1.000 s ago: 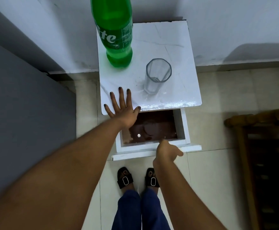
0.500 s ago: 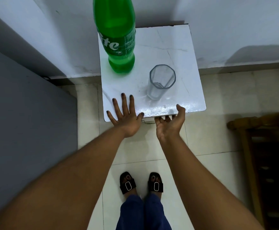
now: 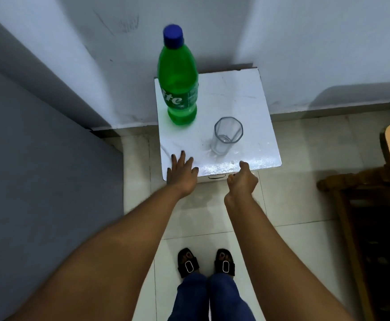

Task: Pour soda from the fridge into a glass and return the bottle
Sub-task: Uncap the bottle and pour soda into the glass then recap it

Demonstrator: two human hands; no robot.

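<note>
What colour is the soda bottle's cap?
Blue; the cap tops the green bottle in the head view.

We see a domestic interior, most likely a room of a home. A small white bedside-type cabinet (image 3: 254,107) with a marble-patterned top stands against a painted, scuffed wall (image 3: 305,42) at the upper centre of the frame. Glossy pale floor tiles (image 3: 305,193) fill the middle and lower right. Dark wooden furniture (image 3: 363,205) occupies the right edge. A soda bottle (image 3: 179,89) and a drinking glass (image 3: 226,136) on the cabinet are household items. At the bottom centre, we note the person's open sandals (image 3: 206,262), casual indoor footwear.
</note>
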